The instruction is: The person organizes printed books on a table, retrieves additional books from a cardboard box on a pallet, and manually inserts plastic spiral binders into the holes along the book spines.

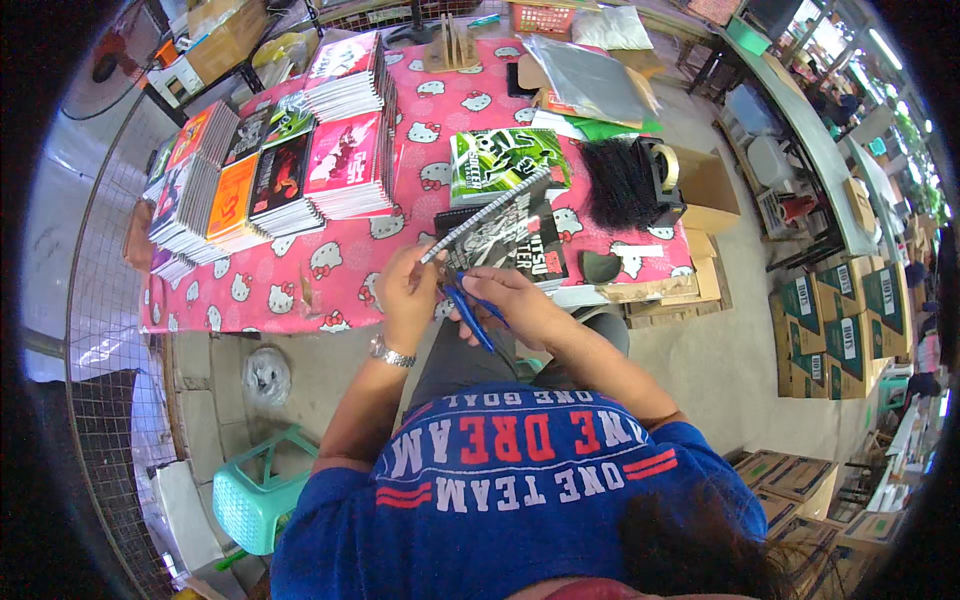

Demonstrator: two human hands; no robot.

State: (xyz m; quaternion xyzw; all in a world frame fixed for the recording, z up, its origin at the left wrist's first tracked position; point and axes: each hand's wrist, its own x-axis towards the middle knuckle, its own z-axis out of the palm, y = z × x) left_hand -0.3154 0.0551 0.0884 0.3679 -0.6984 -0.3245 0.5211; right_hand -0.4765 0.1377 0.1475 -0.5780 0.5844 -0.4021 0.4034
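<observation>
My left hand (405,288) grips the lower end of a spiral-bound notebook (508,238) with a black and white cover. The notebook is tilted at the table's front edge, its coil running up and to the right. In my right hand (512,306) is a pair of pliers (474,318) with blue handles. The pliers' jaws are close to the coil's lower end, by my left fingers; whether they touch the wire I cannot tell. Just beyond lies a green notebook (508,162) with a soccer picture.
Stacks of spiral notebooks (265,180) fill the table's left side on a pink cloth (350,275). A heap of black coils (612,185) and a tape dispenser (668,178) stand at the right. A teal stool (262,490) is at lower left, cardboard boxes (840,330) at right.
</observation>
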